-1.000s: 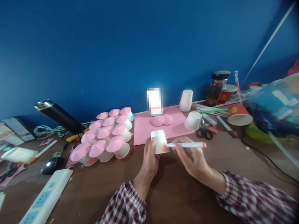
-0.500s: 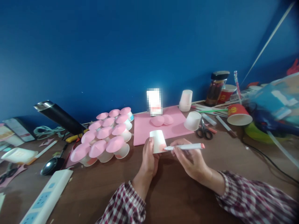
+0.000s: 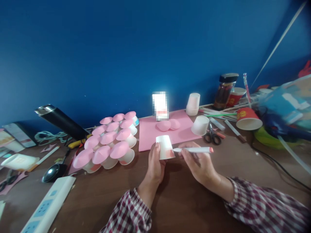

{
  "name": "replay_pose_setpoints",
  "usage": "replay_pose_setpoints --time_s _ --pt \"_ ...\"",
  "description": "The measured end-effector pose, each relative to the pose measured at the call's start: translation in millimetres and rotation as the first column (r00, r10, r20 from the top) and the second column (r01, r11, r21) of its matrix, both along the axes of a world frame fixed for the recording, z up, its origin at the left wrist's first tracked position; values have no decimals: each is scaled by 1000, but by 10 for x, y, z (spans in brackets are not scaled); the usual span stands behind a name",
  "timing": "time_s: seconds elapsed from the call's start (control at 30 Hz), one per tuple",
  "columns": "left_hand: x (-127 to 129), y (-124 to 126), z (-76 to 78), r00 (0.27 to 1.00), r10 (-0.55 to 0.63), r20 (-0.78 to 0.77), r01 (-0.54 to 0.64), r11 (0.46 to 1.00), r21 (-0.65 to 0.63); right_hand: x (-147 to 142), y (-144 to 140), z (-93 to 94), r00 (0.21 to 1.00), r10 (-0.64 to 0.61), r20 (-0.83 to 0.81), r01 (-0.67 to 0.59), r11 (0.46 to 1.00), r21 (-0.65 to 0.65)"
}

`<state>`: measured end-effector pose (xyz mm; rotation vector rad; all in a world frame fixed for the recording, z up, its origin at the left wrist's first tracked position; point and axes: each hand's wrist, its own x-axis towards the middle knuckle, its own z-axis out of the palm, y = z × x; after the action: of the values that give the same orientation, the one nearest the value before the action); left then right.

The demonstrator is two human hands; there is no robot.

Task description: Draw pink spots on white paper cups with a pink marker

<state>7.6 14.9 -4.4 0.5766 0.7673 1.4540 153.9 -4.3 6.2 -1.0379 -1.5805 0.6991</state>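
My left hand [image 3: 156, 163] is closed round a white paper cup [image 3: 164, 145], held upside down above the table's front half. An orange-red patch shows on the cup's lower right side. In my right hand [image 3: 198, 163] is a white marker pen [image 3: 194, 150] with a reddish end, lying nearly level. Its tip meets the cup's right side at the coloured patch. Behind the cup, two pink paper cones [image 3: 164, 125] lie on a pink sheet [image 3: 147, 136]. Another upturned white cup [image 3: 200, 125] stands at the sheet's right edge.
Several upturned cups with pink cone tops [image 3: 108, 137] stand to the left, near a power strip [image 3: 46, 205] and a black tumbler [image 3: 63, 121]. Scissors [image 3: 212, 137], loose markers [image 3: 234, 130], a red cup [image 3: 247, 119] and a jar [image 3: 225, 92] are at the right. A blue wall rises behind.
The pen's tip has shifted slightly up along the cup's side, and the reddish patch looks a little darker. The left hand and cup have stayed almost still.
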Motion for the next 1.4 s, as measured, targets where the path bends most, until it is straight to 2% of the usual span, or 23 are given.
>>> replay_pose_setpoints --time_s 0.1,0.27,0.4,0.57,0.7,0.83,1.0,1.13,1.27,1.4 --pt "5 -1 5 1000 6 4 -6 1000 -6 -1 9 -8 1000 20 -15 -20 1000 -8" --pt "3 -7 -4 1000 -13 -8 13 1000 21 1 19 -1 999 -47 25 47 999 14" --pt "-4 -7 -13 1000 -1 -6 1 1000 21 1 16 -2 1000 4 -10 -4 1000 -1" --pt "-4 1 -10 1000 -12 -3 12 1000 17 2 14 24 999 -24 26 24 1000 5" --pt "-6 2 -3 1000 -1 -10 1 1000 4 -1 -4 29 998 68 10 -67 998 -12" --pt "-14 10 -14 1000 24 -11 -24 999 -40 -5 -16 15 1000 23 6 -23 1000 2" --pt "-11 19 -19 1000 23 -16 -24 999 -42 -7 -26 -6 997 83 6 -83 996 -26" --pt "-2 7 10 1000 3 -29 -3 1000 -18 -2 -33 -4 997 70 -15 -70 997 -18" --pt "-4 7 16 998 1 -55 -3 999 -39 -1 -42 32 994 99 40 -100 995 8" --pt "-12 22 -4 999 6 -47 -7 1000 -20 -2 -48 54 996 73 44 -74 997 16"
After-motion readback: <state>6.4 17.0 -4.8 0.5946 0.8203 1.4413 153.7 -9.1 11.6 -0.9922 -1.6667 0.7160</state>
